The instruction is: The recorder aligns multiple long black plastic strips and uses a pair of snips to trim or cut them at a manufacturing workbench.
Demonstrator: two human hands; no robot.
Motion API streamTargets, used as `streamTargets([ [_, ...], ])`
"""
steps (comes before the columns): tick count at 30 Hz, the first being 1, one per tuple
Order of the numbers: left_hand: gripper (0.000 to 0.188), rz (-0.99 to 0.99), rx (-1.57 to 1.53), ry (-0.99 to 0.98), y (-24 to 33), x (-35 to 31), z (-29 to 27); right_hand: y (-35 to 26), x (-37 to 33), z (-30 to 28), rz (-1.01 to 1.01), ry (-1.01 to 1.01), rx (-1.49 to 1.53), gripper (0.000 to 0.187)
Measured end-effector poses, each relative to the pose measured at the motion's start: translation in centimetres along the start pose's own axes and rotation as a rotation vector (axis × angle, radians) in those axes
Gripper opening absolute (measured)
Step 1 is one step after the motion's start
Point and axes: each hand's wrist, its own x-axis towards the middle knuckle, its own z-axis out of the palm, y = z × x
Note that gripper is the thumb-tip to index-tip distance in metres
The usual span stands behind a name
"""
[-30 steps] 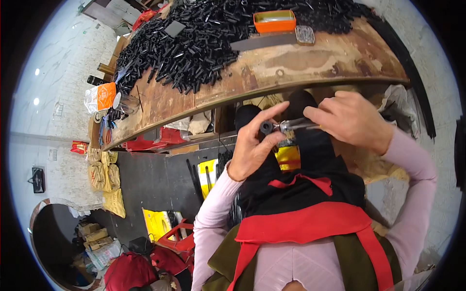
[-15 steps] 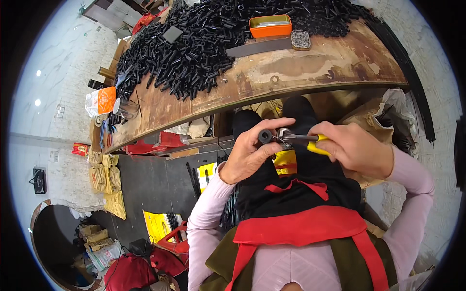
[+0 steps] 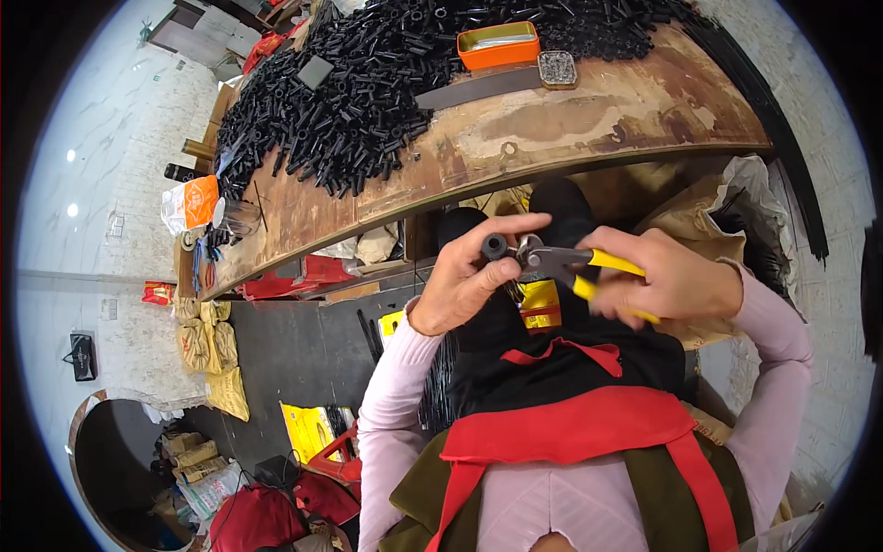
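Left hand [image 3: 460, 285]: half curled, got the black tube [image 3: 494, 246] between thumb and fingers. Index finger runs straight out to the right on the far side of the tube; thumb is on the near side. Hollow end of the tube faces up at me. The other fingers are mostly hidden under the hand, can't tell how they sit.

Right hand [image 3: 676, 281]: wrapped partway round the yellow-handled pliers [image 3: 559, 258], fingers blurred. Handles are spread apart, so the grip is loose rather than squeezed. Pliers point left; their metal head is just right of the tube, by my left thumb and index finger. Can't tell if the head touches the tube or has anything in its bite.

So the tube sits inside the left hand's curl, well to the left of the right hand, with the pliers bridging the two. Both hands are over my lap, near side of the wooden table [image 3: 570, 124].

On the table: big heap of black tubes [image 3: 340, 101] far left and across the back, orange tin [image 3: 499, 57] and small clear box [image 3: 557, 71] at its right, flat grey strip [image 3: 478, 90] nearer. Brown sack [image 3: 694, 216] right of my knees.
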Motion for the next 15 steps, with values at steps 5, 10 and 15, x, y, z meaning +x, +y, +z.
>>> streamTargets([
  [5,0.062,0.080,-0.013,-0.154,-1.0,0.3,-0.2,2.4,0.7,1.7,0.075,-0.221,0.340,0.037],
  [10,0.060,0.011,-0.087,-0.032,-0.9,1.5,-0.1,4.5,2.4,0.2,-0.675,0.660,-0.872,0.051],
  [15,0.056,0.278,0.221,-0.053,0.2,0.2,-2.0,0.5,1.8,1.5,-0.009,-0.218,0.450,0.044],
])
